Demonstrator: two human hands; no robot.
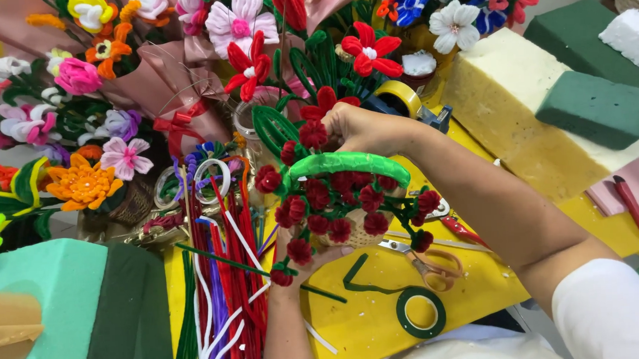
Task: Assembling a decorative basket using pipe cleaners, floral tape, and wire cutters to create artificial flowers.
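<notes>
- My left hand [294, 262] is under the small basket [357, 231]; fingers [321, 256] are curled up against its base, cupping it. Reads as support so it stays level off the counter [367, 319].
- My right hand [364, 128] is above the basket, fingers pinched together on a red pipe-cleaner flower [313, 134] at the top of the bunch. I judge that grip is for setting the stem in place.
- Basket sits between the two hands, green wrapped handle [347, 161] arching just below the right fingers. More red flowers [334, 200] fill it and spill over the rim.
- Left of the left fingers: loose pile of red, white and purple pipe cleaners [224, 275], within reach.
- Right of the left fingers, on the yellow counter: orange-handled scissors [428, 260] and a green tape roll [421, 312], both just beside the basket.
- Beyond the right fingers: finished flower bouquets [118, 80], a tape dispenser [405, 98], green and cream foam blocks [593, 106].
- Near left: teal and dark green foam block [76, 308].
</notes>
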